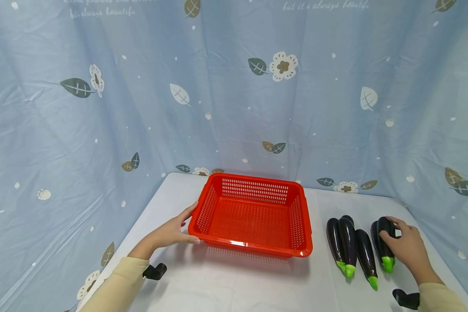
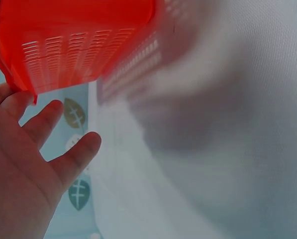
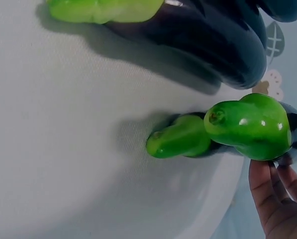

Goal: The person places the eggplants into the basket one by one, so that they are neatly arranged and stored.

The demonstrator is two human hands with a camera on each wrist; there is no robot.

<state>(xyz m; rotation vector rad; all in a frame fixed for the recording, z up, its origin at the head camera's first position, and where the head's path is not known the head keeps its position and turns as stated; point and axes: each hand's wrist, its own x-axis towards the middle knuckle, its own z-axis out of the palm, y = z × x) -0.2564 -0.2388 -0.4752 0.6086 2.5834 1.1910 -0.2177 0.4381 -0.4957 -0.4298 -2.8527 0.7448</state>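
In the head view a red plastic basket [image 1: 253,216] with slotted walls stands at the middle of the white table. My left hand [image 1: 171,232] holds its front left corner, thumb at the front rim and fingers along the left side. The left wrist view shows this hand [image 2: 29,144] with its lower fingers spread below the rim. On the right, my right hand [image 1: 407,245] grips a dark eggplant [image 1: 385,238] with a green cap. Its cap [image 3: 257,127] overlaps another eggplant's cap [image 3: 180,138] in the right wrist view. That second eggplant [image 1: 375,234] lies just left of the gripped one.
Several more eggplants [image 1: 347,242] lie side by side between the basket and my right hand, green ends toward me. A blue curtain [image 1: 226,108] with leaf and flower prints hangs behind and beside the white tabletop [image 1: 226,286].
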